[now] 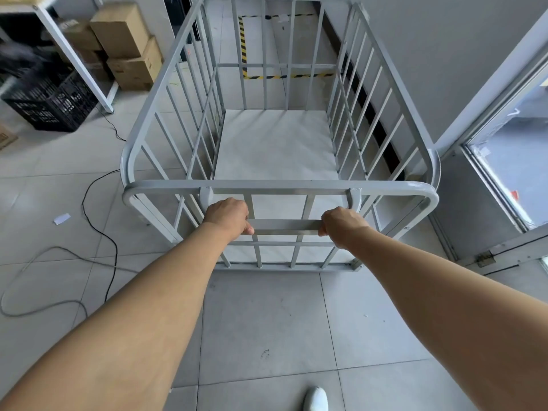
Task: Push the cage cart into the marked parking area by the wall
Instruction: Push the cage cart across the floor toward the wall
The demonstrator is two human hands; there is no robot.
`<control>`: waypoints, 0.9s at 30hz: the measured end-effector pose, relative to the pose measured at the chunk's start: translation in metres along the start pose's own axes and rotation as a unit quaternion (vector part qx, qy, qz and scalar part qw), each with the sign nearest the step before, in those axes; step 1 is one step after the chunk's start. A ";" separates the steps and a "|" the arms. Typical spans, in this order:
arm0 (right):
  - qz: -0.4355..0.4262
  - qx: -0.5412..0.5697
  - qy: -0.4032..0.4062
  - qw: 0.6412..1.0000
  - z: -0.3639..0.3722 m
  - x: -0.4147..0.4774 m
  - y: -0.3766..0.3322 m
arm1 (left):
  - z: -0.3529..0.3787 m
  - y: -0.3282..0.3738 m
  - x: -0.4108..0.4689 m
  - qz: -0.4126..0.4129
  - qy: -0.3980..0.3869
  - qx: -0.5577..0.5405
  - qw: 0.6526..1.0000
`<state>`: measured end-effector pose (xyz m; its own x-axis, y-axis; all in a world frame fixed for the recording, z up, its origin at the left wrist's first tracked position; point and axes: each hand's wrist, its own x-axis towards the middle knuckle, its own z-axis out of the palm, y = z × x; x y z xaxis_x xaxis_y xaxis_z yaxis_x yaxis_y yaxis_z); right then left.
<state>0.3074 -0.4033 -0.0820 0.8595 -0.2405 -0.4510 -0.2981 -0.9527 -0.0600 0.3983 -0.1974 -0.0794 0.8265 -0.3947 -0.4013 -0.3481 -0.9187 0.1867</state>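
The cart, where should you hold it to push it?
Hold the flat handle bar on the near end of the cart, from behind, one hand at each end. The left hand and right hand do this. The bar lies level across the cart, facing the striped tape ahead.

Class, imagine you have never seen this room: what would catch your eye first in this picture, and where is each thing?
First, the big grey cage cart filling the middle, empty, with the left hand and right hand both gripping its near handle bar. Next, the yellow-and-black floor tape seen through the bars ahead, by the wall. Off to the left, stacked cardboard boxes and a loose black cable on the tiles.
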 end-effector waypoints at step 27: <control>0.078 0.025 0.006 0.997 -0.111 0.204 0.077 | -0.082 0.063 0.214 0.064 0.024 0.029 0.997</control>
<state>0.5062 -0.5460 -0.0795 0.8060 -0.3881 -0.4469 -0.4490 -0.8929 -0.0344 0.5900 -0.3388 -0.0797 0.7935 -0.5083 -0.3347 -0.4751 -0.8610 0.1813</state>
